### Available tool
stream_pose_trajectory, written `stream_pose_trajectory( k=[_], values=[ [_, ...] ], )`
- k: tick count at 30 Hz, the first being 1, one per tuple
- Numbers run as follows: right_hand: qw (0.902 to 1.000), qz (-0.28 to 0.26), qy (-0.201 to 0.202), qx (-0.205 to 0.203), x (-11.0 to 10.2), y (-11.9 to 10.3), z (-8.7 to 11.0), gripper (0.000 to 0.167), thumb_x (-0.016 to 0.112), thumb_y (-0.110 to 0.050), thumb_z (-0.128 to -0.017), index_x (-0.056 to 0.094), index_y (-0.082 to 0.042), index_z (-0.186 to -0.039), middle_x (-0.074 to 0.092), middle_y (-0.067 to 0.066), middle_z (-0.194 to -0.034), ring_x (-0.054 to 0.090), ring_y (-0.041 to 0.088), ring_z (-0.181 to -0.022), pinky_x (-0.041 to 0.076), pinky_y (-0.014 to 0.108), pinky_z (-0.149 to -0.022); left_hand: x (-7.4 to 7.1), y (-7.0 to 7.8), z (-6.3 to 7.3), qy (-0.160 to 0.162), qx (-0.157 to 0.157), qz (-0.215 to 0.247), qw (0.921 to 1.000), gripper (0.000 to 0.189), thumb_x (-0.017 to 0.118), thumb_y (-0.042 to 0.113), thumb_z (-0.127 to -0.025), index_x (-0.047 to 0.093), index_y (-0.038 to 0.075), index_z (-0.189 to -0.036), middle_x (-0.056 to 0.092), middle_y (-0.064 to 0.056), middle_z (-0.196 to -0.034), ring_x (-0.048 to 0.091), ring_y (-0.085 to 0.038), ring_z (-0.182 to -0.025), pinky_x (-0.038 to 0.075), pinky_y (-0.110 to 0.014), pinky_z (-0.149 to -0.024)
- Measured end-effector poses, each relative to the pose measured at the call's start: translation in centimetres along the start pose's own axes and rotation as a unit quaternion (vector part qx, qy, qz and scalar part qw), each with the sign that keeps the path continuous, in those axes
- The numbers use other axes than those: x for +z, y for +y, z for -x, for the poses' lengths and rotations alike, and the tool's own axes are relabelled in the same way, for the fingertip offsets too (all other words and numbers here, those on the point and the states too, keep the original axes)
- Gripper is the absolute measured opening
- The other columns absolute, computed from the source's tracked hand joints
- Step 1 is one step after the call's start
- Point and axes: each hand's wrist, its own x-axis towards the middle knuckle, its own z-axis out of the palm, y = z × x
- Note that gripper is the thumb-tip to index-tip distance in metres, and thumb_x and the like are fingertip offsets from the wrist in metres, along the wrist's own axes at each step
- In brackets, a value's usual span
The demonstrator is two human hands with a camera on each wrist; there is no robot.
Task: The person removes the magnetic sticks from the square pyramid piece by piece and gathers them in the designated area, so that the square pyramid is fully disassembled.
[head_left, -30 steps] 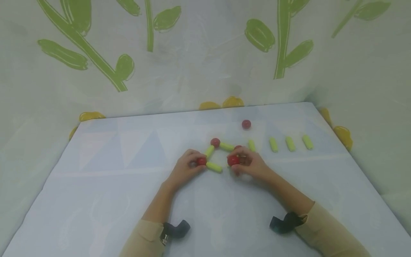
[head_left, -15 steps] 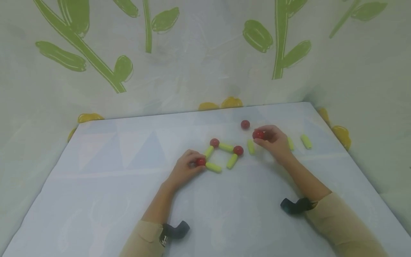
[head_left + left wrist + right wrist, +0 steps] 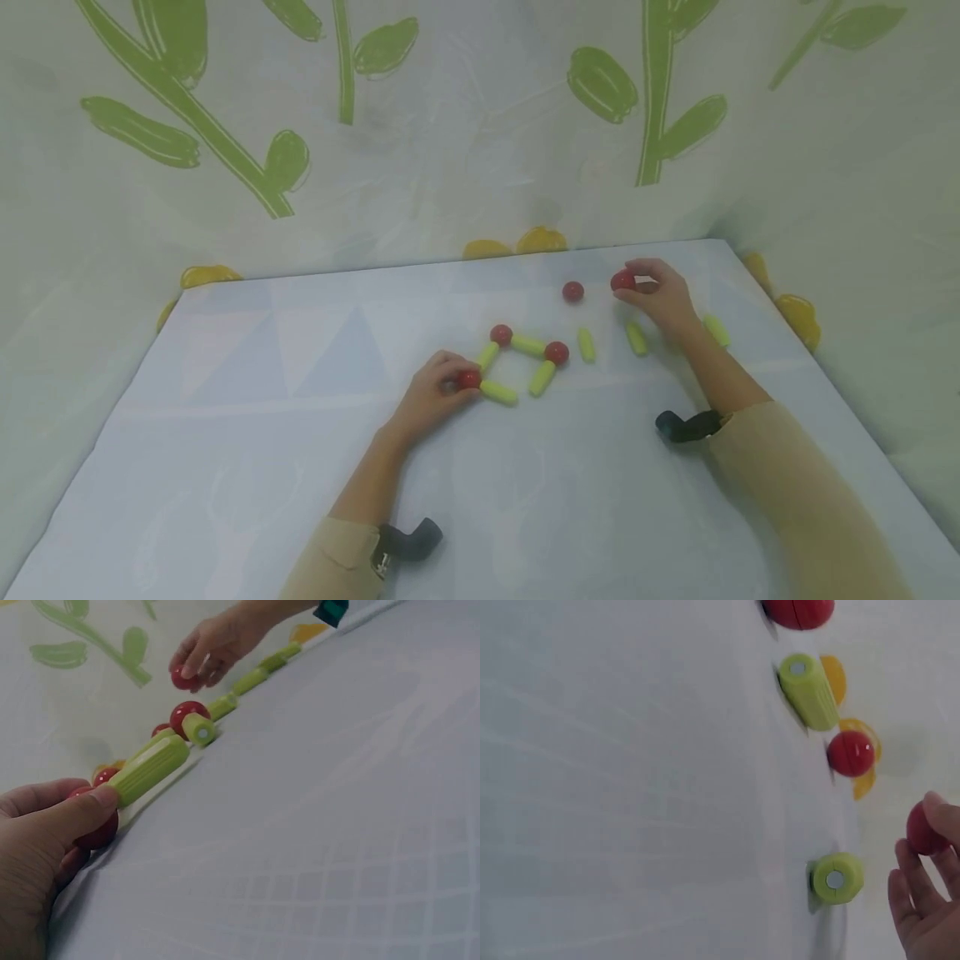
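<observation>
Head view: left hand [image 3: 435, 392] pinches a red corner ball [image 3: 470, 380], two green rods [image 3: 498, 392] running from it; part of a four-sided outline, near corner open, two red joint balls [image 3: 501, 335] on the far side. Right hand [image 3: 663, 298] pinches another red ball [image 3: 622, 282], raised off the table [image 3: 300, 483], near a loose red ball [image 3: 573, 292]. Loose yellow-green rods [image 3: 587, 344] lie right of the outline, near the right forearm. Pale backdrop [image 3: 465, 142] behind, plant print.
</observation>
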Motion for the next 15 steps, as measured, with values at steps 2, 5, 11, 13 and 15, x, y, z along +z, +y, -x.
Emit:
stream_pose_trajectory(
  k=[2,5,11,13,15],
  values=[
    [0.9999,-0.001,-0.006,0.01,-0.1,0.1,-0.6,0.061,0.069,-0.034,-0.086,0.043,-0.01,-0.136,0.047,0.012,-0.136,0.047,0.029,-0.124,0.04,0.045,-0.105,0.0,-0.1,0.0,0.0,0.004,0.001,1.0,0.031,0.075,0.021,-0.08,0.067,0.022,-0.11,0.055,0.009,-0.105,0.056,-0.008,-0.099,0.051,-0.028,-0.087],
    [0.9996,0.008,-0.016,0.023,-0.2,0.4,-1.4,0.06,0.068,-0.031,-0.087,0.043,-0.009,-0.136,0.047,0.014,-0.136,0.044,0.03,-0.126,0.038,0.046,-0.106,0.0,-0.2,-0.1,-0.003,0.005,0.007,1.0,0.032,0.075,0.021,-0.08,0.067,0.022,-0.111,0.055,0.008,-0.105,0.055,-0.009,-0.099,0.051,-0.029,-0.088],
    [0.9968,0.042,-0.036,0.058,-0.2,0.9,-2.8,0.056,0.066,-0.031,-0.088,0.046,-0.008,-0.135,0.047,0.015,-0.135,0.043,0.033,-0.126,0.038,0.049,-0.105,0.0,-0.4,-0.1,-0.007,-0.001,0.011,0.9999,0.032,0.074,0.023,-0.081,0.066,0.024,-0.111,0.055,0.01,-0.106,0.055,-0.007,-0.101,0.05,-0.028,-0.089],
    [0.9951,0.053,-0.044,0.071,-0.1,1.0,-3.1,0.055,0.066,-0.03,-0.089,0.047,-0.009,-0.135,0.047,0.015,-0.135,0.042,0.033,-0.126,0.038,0.05,-0.105,0.0,-0.3,-0.1,-0.007,-0.006,0.012,0.9999,0.032,0.074,0.023,-0.081,0.066,0.025,-0.111,0.055,0.01,-0.106,0.055,-0.007,-0.101,0.05,-0.029,-0.089],
    [0.9935,0.063,-0.051,0.079,0.0,1.2,-3.4,0.055,0.066,-0.03,-0.089,0.046,-0.009,-0.135,0.046,0.016,-0.136,0.041,0.034,-0.127,0.037,0.05,-0.106,-0.1,-0.2,0.0,-0.007,-0.009,0.011,0.9999,0.032,0.074,0.022,-0.081,0.066,0.025,-0.111,0.055,0.011,-0.106,0.055,-0.007,-0.101,0.05,-0.029,-0.089]
  ],
)
